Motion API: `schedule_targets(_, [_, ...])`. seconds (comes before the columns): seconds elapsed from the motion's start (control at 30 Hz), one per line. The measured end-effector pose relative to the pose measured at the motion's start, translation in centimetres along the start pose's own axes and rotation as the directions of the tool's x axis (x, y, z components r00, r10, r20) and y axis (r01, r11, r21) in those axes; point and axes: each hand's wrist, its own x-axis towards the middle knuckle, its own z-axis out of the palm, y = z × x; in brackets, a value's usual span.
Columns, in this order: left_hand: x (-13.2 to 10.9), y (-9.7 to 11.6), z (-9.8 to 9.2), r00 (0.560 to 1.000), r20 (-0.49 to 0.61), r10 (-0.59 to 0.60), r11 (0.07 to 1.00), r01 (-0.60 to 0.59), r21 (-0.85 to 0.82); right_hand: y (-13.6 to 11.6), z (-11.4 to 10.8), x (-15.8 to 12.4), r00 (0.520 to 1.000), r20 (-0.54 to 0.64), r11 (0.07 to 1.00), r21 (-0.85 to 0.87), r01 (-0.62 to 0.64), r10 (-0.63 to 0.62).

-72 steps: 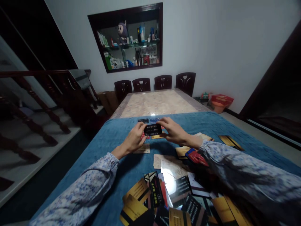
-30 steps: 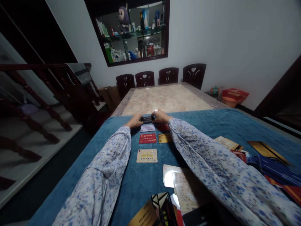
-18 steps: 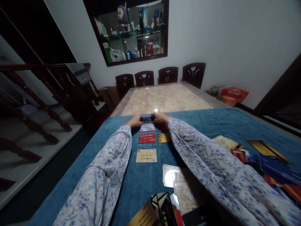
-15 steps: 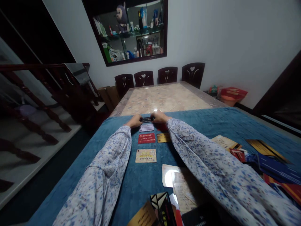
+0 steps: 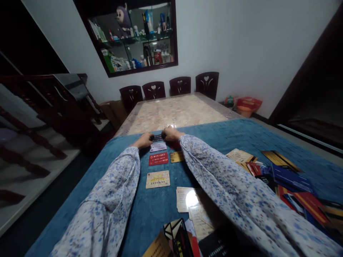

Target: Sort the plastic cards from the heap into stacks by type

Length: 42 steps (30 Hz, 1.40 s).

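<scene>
Both arms stretch out over the blue cloth (image 5: 112,167). My left hand (image 5: 144,140) and my right hand (image 5: 171,133) pinch the two ends of a black card (image 5: 157,137) at the cloth's far edge. Just nearer lies a pale card (image 5: 158,146), then a red card (image 5: 158,159) with a gold card (image 5: 177,156) beside it, and a beige card (image 5: 158,179) nearer still. My right sleeve covers part of the row.
A loose heap of cards (image 5: 281,178) spreads at the right, and more cards (image 5: 187,228) lie close to me. Beyond the cloth the marble table top (image 5: 177,112) is bare, with several dark chairs (image 5: 166,89) at its far end. A stair rail (image 5: 40,117) runs at left.
Earlier both hands held the black card up close; they have reached far forward with it to the cloth's far edge. Since then the view has only shifted slightly.
</scene>
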Motion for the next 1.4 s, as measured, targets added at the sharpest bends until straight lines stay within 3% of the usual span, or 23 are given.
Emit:
schedule_targets(0.57, [-0.1, 0.0, 0.0, 0.999, 0.039, -0.017, 1.000, 0.017, -0.008, 0.6, 0.4, 0.1, 0.998, 0.012, 0.996, -0.055, 0.067, -0.066])
schedule_targets(1.4, [-0.1, 0.1, 0.9, 0.998, -0.011, -0.061, 0.997, 0.060, -0.053, 1.2, 0.0, 0.3, 0.994, 0.023, 0.992, -0.064, 0.109, -0.108])
